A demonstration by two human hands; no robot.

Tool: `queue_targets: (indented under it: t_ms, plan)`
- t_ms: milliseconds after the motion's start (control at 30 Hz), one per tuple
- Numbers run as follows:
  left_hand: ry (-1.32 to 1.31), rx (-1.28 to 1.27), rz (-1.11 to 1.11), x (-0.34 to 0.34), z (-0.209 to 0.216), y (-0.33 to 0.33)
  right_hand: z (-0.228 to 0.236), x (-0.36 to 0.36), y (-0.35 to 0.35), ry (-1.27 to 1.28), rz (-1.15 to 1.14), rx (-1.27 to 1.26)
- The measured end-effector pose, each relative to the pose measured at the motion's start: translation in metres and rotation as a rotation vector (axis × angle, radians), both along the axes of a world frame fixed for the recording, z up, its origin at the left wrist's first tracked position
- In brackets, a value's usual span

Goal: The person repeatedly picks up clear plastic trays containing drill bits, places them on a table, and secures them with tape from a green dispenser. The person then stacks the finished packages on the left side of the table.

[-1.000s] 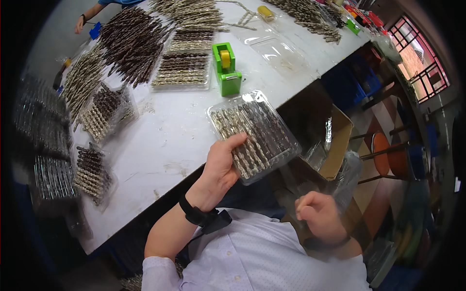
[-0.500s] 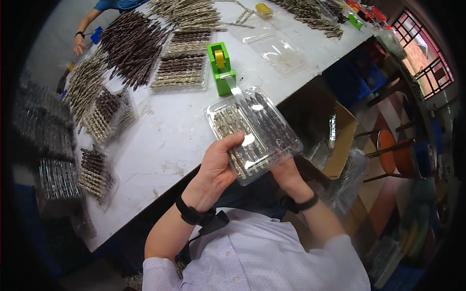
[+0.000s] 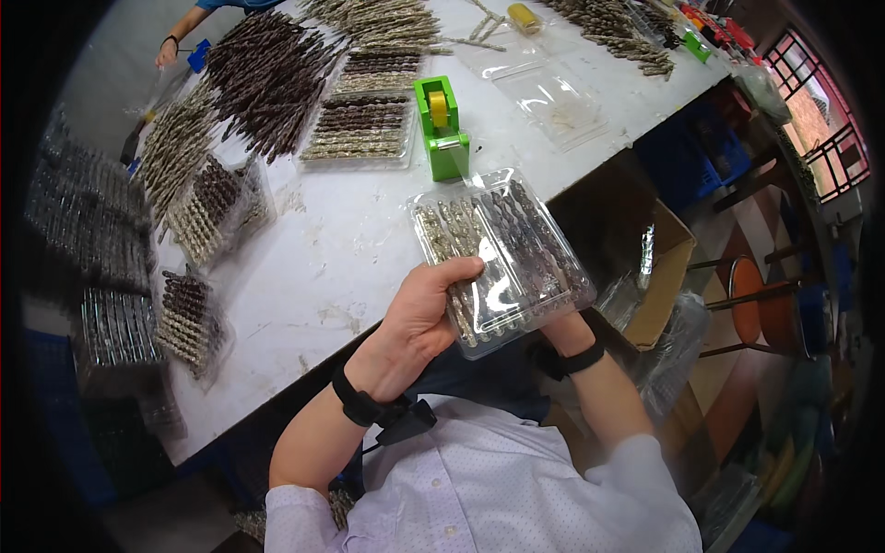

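Observation:
A clear plastic clamshell box point(image 3: 502, 263) is held tilted over the table's near edge. Rows of twisted sticks, pale on the left and dark on the right, show through its lid. My left hand point(image 3: 424, 309) grips its left side, thumb lying on top. From the lower right my right hand point(image 3: 569, 334) supports it, those fingers hidden behind the box. Just beyond its far edge stands a green tape dispenser point(image 3: 444, 138) with a yellow roll; a clear strip seems to run from it toward the box.
Loose dark sticks point(image 3: 263, 83) and pale sticks point(image 3: 369, 23) lie heaped on the white table point(image 3: 304, 304). Filled boxes point(image 3: 359, 129) stand left of the dispenser, an empty plastic box point(image 3: 553, 101) to its right. A cardboard carton point(image 3: 668, 286) is beside the table. Another person's hand point(image 3: 167, 53) shows far left.
The box and both my hands have shifted slightly right in the picture, as has the whole table scene. My grip looks the same. The other person's hand has moved up.

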State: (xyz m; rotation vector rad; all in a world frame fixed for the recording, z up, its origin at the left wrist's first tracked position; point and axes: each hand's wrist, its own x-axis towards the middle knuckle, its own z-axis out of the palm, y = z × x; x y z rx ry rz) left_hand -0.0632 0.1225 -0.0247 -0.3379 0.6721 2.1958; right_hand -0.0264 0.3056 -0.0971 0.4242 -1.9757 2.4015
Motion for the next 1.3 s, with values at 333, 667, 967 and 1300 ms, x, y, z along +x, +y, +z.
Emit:
queue_targets:
  t_ms: [333, 667, 967, 1300]
  plan:
    - [0.036, -0.019, -0.03, -0.001, 0.009, -0.002, -0.025, -0.003, 0.018, 0.588, -0.364, 1.231]
    - [0.111, 0.026, -0.029, -0.003, 0.009, -0.006, 0.096, -0.007, 0.071, 0.157, -0.438, 0.476]
    - [0.161, 0.008, -0.007, -0.002, 0.011, -0.003, 0.136, -0.049, 0.04, 0.711, 0.136, 1.278]
    - [0.233, -0.085, -0.08, 0.001, 0.003, -0.011, 0.119, -0.086, 0.028, 0.663, -0.008, 1.116]
